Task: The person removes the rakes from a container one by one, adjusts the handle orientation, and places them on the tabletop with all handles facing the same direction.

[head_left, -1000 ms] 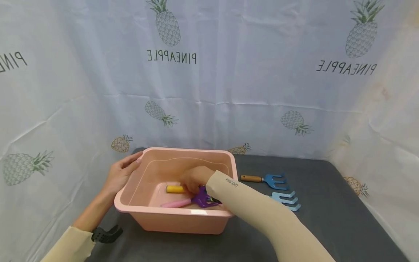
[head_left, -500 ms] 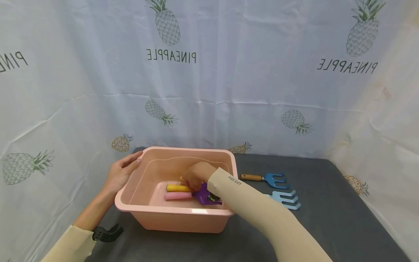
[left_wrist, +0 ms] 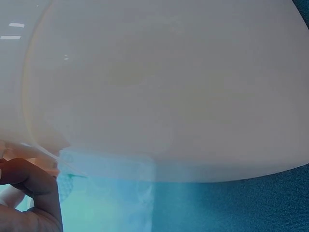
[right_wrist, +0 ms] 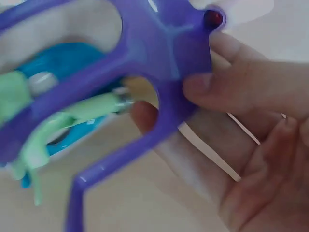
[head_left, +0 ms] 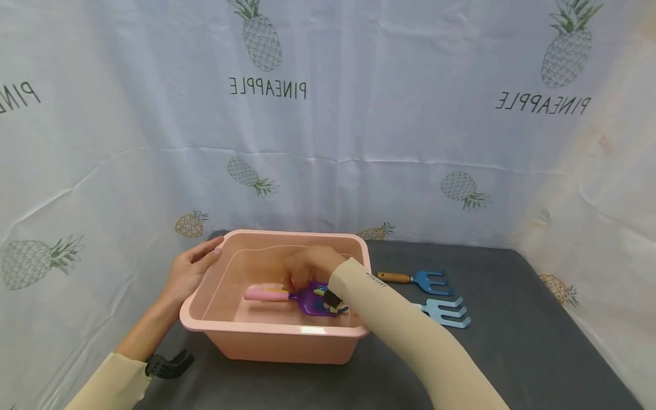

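In the head view, my left hand (head_left: 191, 276) grips the left rim of a pink plastic tub (head_left: 279, 346). My right hand (head_left: 311, 265) reaches down inside the tub and pinches a purple hand rake (head_left: 309, 300) with a pink handle. The right wrist view shows the thumb on top of the rake's purple head (right_wrist: 178, 63) and fingers beneath it. Behind its tines lie a light green tool (right_wrist: 72, 113) and a blue piece (right_wrist: 63, 60), whose kinds I cannot tell. A yellow handle is almost wholly hidden behind the pink one.
To the tub's right, a blue hand rake (head_left: 429, 282) with a wooden handle lies on the dark grey table (head_left: 517, 341). A light blue hand rake (head_left: 447, 312) lies nearer, its handle partly behind the right sleeve. A white pineapple-print curtain (head_left: 353, 114) surrounds the table.
The purple rake has shifted left and away from me along with my right hand. Its pink handle now covers most of the yellow one. My left hand stays on the rim.
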Demonstrator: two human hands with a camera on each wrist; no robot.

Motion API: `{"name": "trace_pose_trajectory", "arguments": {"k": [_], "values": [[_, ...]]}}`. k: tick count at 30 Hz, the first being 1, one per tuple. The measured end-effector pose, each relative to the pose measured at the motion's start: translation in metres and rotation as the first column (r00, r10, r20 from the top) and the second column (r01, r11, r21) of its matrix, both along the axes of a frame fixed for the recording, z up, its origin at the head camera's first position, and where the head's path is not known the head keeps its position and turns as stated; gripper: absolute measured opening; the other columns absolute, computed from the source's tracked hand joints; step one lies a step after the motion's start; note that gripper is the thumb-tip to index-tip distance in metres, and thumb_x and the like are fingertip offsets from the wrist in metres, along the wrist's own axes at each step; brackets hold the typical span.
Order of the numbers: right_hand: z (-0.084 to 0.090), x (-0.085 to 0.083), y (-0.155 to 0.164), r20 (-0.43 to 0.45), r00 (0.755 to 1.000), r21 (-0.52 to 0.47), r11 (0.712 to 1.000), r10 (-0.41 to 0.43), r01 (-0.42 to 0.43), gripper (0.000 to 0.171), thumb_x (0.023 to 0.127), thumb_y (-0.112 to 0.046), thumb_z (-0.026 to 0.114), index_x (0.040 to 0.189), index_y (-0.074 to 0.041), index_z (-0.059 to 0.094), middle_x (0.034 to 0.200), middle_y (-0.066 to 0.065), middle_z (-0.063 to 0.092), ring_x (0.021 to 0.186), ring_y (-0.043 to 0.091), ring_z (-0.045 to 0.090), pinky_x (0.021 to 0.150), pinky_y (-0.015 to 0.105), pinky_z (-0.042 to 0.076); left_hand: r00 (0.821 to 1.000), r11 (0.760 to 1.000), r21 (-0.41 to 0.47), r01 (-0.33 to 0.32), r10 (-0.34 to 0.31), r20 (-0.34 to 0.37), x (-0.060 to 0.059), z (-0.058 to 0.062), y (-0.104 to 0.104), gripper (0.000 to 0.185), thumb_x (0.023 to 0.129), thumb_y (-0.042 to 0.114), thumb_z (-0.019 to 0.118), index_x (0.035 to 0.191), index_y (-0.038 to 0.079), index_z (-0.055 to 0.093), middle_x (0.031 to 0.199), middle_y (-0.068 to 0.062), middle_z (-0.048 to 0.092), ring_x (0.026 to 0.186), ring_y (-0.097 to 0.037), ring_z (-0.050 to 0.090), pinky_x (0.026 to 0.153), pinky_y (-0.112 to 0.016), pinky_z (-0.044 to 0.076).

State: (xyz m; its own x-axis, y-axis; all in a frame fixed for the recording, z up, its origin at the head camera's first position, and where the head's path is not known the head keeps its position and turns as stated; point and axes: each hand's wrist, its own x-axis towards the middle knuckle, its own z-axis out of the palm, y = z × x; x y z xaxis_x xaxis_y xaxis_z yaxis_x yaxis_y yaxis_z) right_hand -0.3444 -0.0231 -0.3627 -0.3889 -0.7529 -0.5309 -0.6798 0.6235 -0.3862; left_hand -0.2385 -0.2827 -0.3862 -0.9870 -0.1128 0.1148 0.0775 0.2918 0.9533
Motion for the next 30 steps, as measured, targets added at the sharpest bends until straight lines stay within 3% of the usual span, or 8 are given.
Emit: {"name": "trace_pose_trajectory", "arguments": {"k": [3, 6, 10, 13, 17, 20, 25, 30], "values": [[0.008, -0.003, 0.003, 0.161, 0.987, -0.077, 0.996, -0.022, 0.035, 0.037, 0.085, 0.015, 0.049, 0.109, 0.006, 0.075, 0.082, 0.001, 0.062, 0.059, 0.006, 0.042, 0.051, 0.015, 0.028, 1.000, 1.000, 0.007, -0.001, 0.001, 0.000, -0.001, 0.000, -0.001, 0.062, 0.105, 0.041, 0.060, 0.157, 0.009, 0.045, 0.120, 0.026, 0.062, 0.101, 0.016, 0.062, 0.084, -0.012, 0.057], [0.015, -0.004, 0.007, 0.197, 0.977, -0.131, 0.986, -0.077, 0.104, 0.039, 0.083, 0.015, 0.048, 0.107, 0.002, 0.076, 0.081, -0.002, 0.063, 0.059, 0.007, 0.045, 0.053, 0.017, 0.032, 1.000, 1.000, 0.005, -0.002, 0.002, 0.005, -0.001, 0.000, 0.000, 0.063, 0.105, 0.041, 0.060, 0.157, 0.009, 0.045, 0.121, 0.025, 0.062, 0.101, 0.016, 0.061, 0.084, -0.011, 0.056], [0.025, -0.005, 0.009, 0.016, 0.999, -0.172, 0.984, -0.049, 0.051, 0.041, 0.081, 0.014, 0.048, 0.097, -0.011, 0.077, 0.084, -0.008, 0.063, 0.068, 0.009, 0.051, 0.059, 0.018, 0.042, 1.000, 1.000, 0.005, 0.000, 0.000, 0.009, -0.002, -0.001, -0.001, 0.063, 0.105, 0.041, 0.060, 0.157, 0.009, 0.044, 0.120, 0.027, 0.061, 0.101, 0.017, 0.061, 0.085, -0.011, 0.056], [0.035, -0.007, 0.012, -0.089, 0.996, -0.189, 0.982, -0.001, -0.016, 0.043, 0.083, 0.015, 0.049, 0.101, -0.009, 0.079, 0.094, -0.001, 0.072, 0.082, 0.011, 0.061, 0.071, 0.018, 0.054, 1.000, 1.000, 0.024, 0.000, 0.000, 0.006, -0.001, -0.002, -0.001, 0.063, 0.105, 0.040, 0.060, 0.157, 0.008, 0.044, 0.114, 0.033, 0.061, 0.101, 0.017, 0.061, 0.085, -0.010, 0.056], [0.053, -0.007, 0.019, -0.115, 0.993, -0.220, 0.975, 0.011, -0.036, 0.043, 0.084, 0.017, 0.052, 0.110, -0.004, 0.079, 0.111, 0.009, 0.077, 0.100, 0.016, 0.069, 0.086, 0.023, 0.059, 1.000, 0.999, 0.047, 0.002, -0.002, 0.004, -0.001, -0.003, -0.002, 0.064, 0.105, 0.038, 0.061, 0.157, 0.006, 0.043, 0.108, 0.037, 0.061, 0.100, 0.015, 0.063, 0.083, -0.011, 0.056], [0.070, -0.004, 0.029, -0.135, 0.991, -0.248, 0.968, -0.007, -0.028, 0.045, 0.084, 0.017, 0.051, 0.111, -0.005, 0.079, 0.114, 0.009, 0.076, 0.106, 0.018, 0.070, 0.090, 0.025, 0.060, 1.000, 0.999, 0.048, 0.006, -0.006, 0.004, -0.001, -0.003, -0.002, 0.064, 0.105, 0.038, 0.061, 0.157, 0.006, 0.043, 0.107, 0.037, 0.062, 0.099, 0.014, 0.064, 0.082, -0.011, 0.057], [0.098, 0.005, 0.050, -0.243, 0.970, -0.284, 0.956, -0.002, -0.069, 0.043, 0.084, 0.014, 0.051, 0.107, -0.008, 0.080, 0.110, 0.006, 0.078, 0.106, 0.019, 0.073, 0.090, 0.029, 0.062, 1.000, 0.999, 0.053, 0.012, -0.012, 0.004, -0.001, -0.003, -0.002, 0.064, 0.105, 0.038, 0.062, 0.157, 0.006, 0.043, 0.107, 0.036, 0.063, 0.098, 0.014, 0.064, 0.082, -0.011, 0.057], [0.118, 0.017, 0.078, -0.361, 0.933, -0.318, 0.940, -0.001, -0.122, 0.036, 0.084, 0.012, 0.055, 0.098, -0.011, 0.080, 0.098, 0.003, 0.077, 0.089, 0.015, 0.070, 0.083, 0.027, 0.061, 1.000, 0.999, 0.031, 0.018, -0.017, -0.006, -0.002, -0.002, -0.001, 0.065, 0.105, 0.040, 0.061, 0.157, 0.006, 0.043, 0.110, 0.035, 0.061, 0.099, 0.015, 0.063, 0.082, -0.010, 0.056]]}}
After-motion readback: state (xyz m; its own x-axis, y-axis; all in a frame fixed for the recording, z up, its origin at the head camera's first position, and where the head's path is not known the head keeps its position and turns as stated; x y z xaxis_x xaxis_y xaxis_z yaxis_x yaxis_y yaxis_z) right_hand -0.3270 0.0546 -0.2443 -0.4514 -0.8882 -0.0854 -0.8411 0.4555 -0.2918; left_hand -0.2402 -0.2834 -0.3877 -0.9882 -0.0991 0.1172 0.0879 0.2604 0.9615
